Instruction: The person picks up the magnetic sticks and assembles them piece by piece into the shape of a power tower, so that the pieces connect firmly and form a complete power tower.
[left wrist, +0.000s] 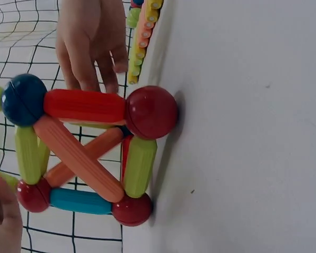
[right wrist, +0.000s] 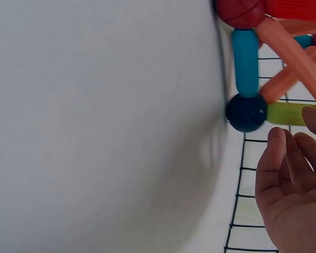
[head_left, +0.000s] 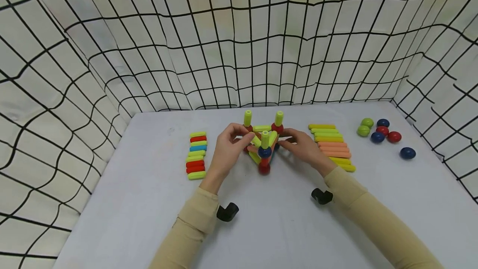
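Observation:
A frame of magnetic building sticks and balls point(head_left: 264, 152) stands on the table in front of me. Three yellow-green sticks rise from its top balls. Orange diagonal sticks point(left wrist: 79, 158) cross its sides, and a red ball point(left wrist: 151, 112) sits at a bottom corner. My left hand point(head_left: 230, 144) is at the frame's rear left, with thumb and index finger curled about the upper red ball and stick. On the other side, my right hand point(head_left: 300, 146) has loosely bent fingers beside a yellow-green upright point(right wrist: 287, 113); its thumb overlaps that stick, and whether it touches cannot be told.
A column of coloured sticks point(head_left: 196, 155) lies left of the frame. Yellow, green and orange sticks point(head_left: 333, 148) lie to the right. Several loose balls point(head_left: 382, 131) are at the far right. Black netting point(head_left: 239, 49) hangs around the table's back and sides.

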Available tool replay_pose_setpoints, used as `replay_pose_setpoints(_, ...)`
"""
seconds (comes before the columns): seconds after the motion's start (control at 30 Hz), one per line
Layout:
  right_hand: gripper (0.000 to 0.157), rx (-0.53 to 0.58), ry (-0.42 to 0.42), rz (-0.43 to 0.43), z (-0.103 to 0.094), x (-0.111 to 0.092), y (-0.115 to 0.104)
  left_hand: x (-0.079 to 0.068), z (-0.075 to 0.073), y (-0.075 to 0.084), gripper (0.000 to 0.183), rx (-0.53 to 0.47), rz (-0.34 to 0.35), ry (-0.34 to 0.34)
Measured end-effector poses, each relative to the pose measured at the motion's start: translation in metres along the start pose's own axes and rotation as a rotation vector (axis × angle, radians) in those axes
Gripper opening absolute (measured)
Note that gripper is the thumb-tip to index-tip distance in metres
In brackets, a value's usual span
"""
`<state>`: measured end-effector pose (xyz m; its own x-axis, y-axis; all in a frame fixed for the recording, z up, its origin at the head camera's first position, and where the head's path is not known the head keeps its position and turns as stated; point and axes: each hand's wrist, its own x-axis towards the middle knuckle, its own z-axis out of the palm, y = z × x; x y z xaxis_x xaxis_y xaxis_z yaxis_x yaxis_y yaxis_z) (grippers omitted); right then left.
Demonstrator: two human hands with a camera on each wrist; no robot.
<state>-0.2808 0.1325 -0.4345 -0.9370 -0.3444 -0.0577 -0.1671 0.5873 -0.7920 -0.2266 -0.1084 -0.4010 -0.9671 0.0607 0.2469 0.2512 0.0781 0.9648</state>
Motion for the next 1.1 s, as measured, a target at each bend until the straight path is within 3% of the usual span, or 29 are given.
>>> replay_pose_setpoints(0.1, 0.042, 0.018, 0.021, -0.024, -0.009, -0.011, 0.003, 0.006, -0.003, -0.006, 0.020, -0.016, 0.019, 0.119)
replay_pose_setpoints(0.2, 0.044, 0.074, 0.036, -0.023, -0.024, -0.022, 0.003, 0.013, -0.007, -0.013, 0.027, 0.002, 0.023, 0.164)
replay_pose_setpoints(0.33, 0.051, 0.167, 0.110, 0.038, -0.051, -0.040, 0.010, 0.020, -0.011, -0.021, 0.045, 0.035, -0.032, 0.060)
replay_pose_setpoints(0.43, 0.057, 0.227, 0.179, 0.117, -0.072, -0.053, 0.019, 0.023, -0.013, -0.027, 0.048, 0.050, -0.086, -0.025)
replay_pose_setpoints(0.63, 0.065, 0.252, 0.343, 0.237, -0.099, -0.069, 0.045, 0.022, -0.013, -0.031, 0.045, 0.074, -0.126, -0.035)
replay_pose_setpoints(0.77, 0.060, 0.224, 0.477, 0.302, -0.112, -0.072, 0.065, 0.018, -0.015, -0.030, 0.042, 0.100, -0.123, -0.017)
replay_pose_setpoints(0.87, 0.057, 0.138, 0.541, 0.385, -0.124, -0.074, 0.080, 0.013, -0.016, -0.028, 0.039, 0.130, -0.106, -0.014)
replay_pose_setpoints(1.0, 0.054, -0.009, 0.565, 0.474, -0.137, -0.077, 0.098, 0.005, -0.017, -0.026, 0.035, 0.184, -0.078, -0.017)
replay_pose_setpoints(1.1, 0.055, -0.089, 0.560, 0.495, -0.141, -0.079, 0.109, 0.000, -0.019, -0.024, 0.033, 0.211, -0.062, -0.037)
